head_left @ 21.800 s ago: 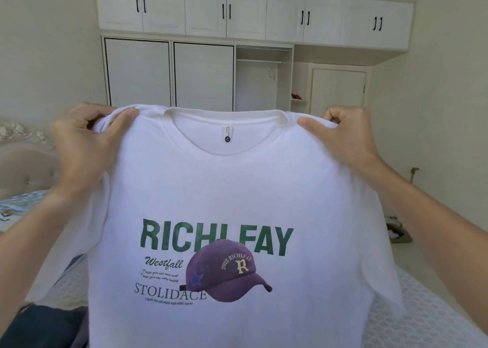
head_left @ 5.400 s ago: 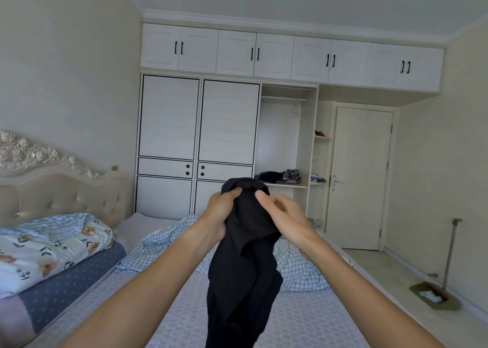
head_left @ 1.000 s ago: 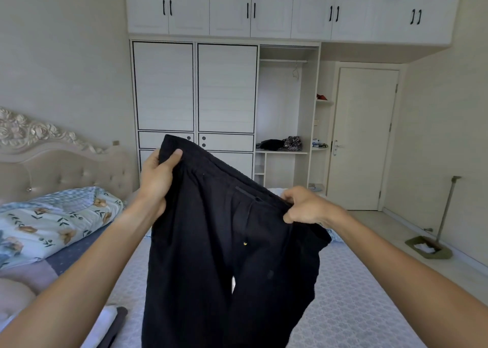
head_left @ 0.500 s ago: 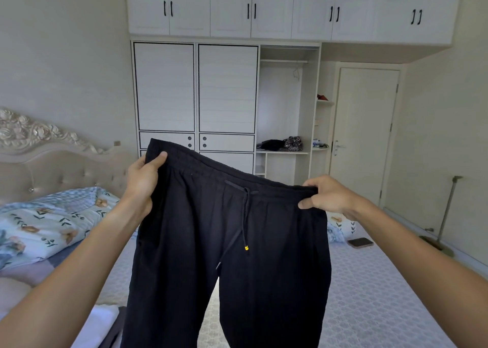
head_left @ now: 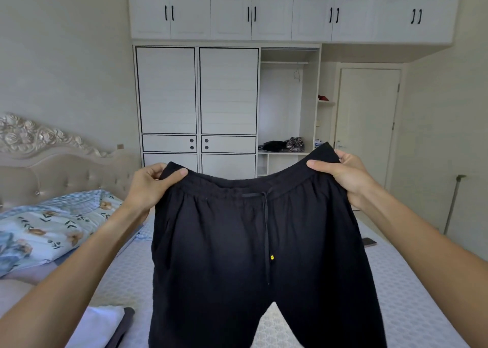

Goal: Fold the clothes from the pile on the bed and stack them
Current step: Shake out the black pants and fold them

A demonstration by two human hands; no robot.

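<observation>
The black drawstring pants (head_left: pixel 253 255) are now hanging flat and straight in the middle of the frame; half a second ago the waistband was tilted. The left hand (head_left: pixel 151 186) and right hand (head_left: pixel 343 173) are each pinching a waistband corner, so folding can start. At the lower left, what may be folded clothes (head_left: pixel 105 326) are lying on the bed (head_left: pixel 412 308).

We hold black trousers (head_left: pixel 258 255) of matt, soft woven cloth, gathered at the waistband, with a thin cloth drawstring (head_left: pixel 266 228). The bed (head_left: pixel 412 302) wears a quilted, textured cover. The headboard (head_left: pixel 87 173) looks tufted and padded with faint sheen. The wardrobe (head_left: pixel 196 91) is smooth, matt white board.
</observation>
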